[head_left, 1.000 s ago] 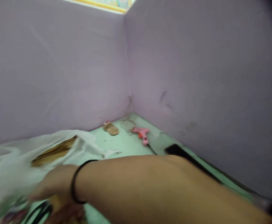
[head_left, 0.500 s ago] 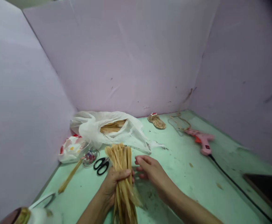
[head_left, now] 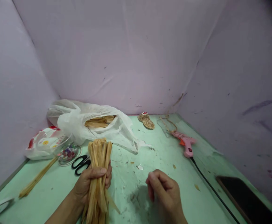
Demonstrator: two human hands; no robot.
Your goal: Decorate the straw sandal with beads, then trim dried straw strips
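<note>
My left hand point(head_left: 90, 182) is wrapped round a thick bundle of dried straw-like strips point(head_left: 99, 155). The bundle stands upright, its cut ends at the top, and its lower end runs out of the picture. To its right, my right hand point(head_left: 165, 193) hovers apart from it over the table. The fingers there are curled in with the thumb against them; anything inside is hidden. Black-handled scissors point(head_left: 81, 165) lie just left of the bundle, partly covered by it.
Behind lies a white plastic bag point(head_left: 68, 119) with more strips. At left are a clear dish of beads point(head_left: 69, 154), a soft white pack point(head_left: 44, 143) and a thin strip bundle point(head_left: 38, 178). A small woven sole point(head_left: 147, 120), pink glue gun point(head_left: 184, 143) and dark flat device point(head_left: 245, 199) lie rightward.
The view has turned right, so things sit further left in it. My right hand has moved away from the bundle and its fingers have curled in. My left hand keeps its hold.
</note>
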